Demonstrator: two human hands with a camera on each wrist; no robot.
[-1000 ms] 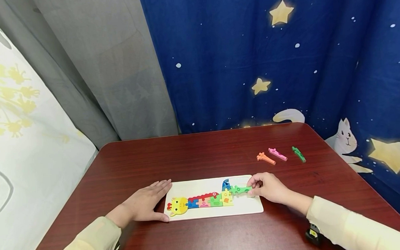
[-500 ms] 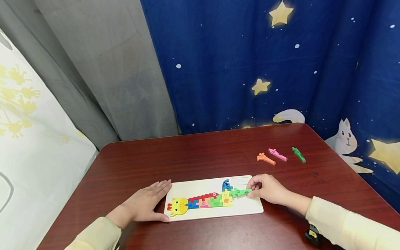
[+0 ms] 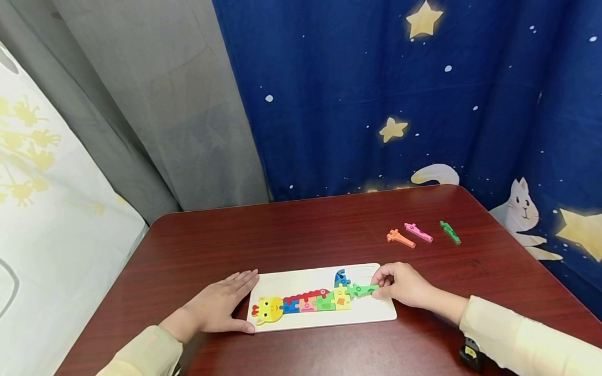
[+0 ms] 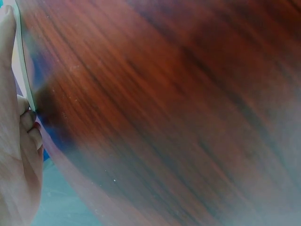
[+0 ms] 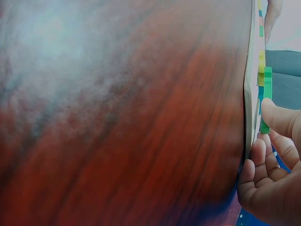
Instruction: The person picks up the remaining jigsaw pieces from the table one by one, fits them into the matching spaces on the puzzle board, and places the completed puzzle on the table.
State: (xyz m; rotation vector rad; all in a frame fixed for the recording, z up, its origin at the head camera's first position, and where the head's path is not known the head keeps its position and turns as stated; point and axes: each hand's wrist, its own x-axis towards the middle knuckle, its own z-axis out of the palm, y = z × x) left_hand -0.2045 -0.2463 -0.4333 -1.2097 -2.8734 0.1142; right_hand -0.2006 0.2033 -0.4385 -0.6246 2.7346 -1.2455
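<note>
Nearest, pale sleeves reach in over the table; a dark device sits under the right sleeve. Left hand: fingers straight, lying at the left edge of the white puzzle board, thumb at its near corner, nothing gripped; same spot as a second ago, board unmoved. On the board, left to right: yellow giraffe head, red mane strip, then blue, pink and green neck blocks, then a yellow body block with a dark blue piece on its far side. Right hand: thumb and fingers pinch the free end of the green leg piece, which lies over the right part of the board, its knobbed end against or just beside the yellow body block. Change over the last second is tiny: hand and green leg piece have shifted slightly nearer the person, grip not let go. Reads as fine alignment; in the right wrist view the piece seems to stand proud of its neighbours, so probably not seated; exact contact can't be told. Farther: orange piece, pink piece, dark green piece, loose, well apart from the board, untouched. Behind: grey curtain and blue star curtain.
</note>
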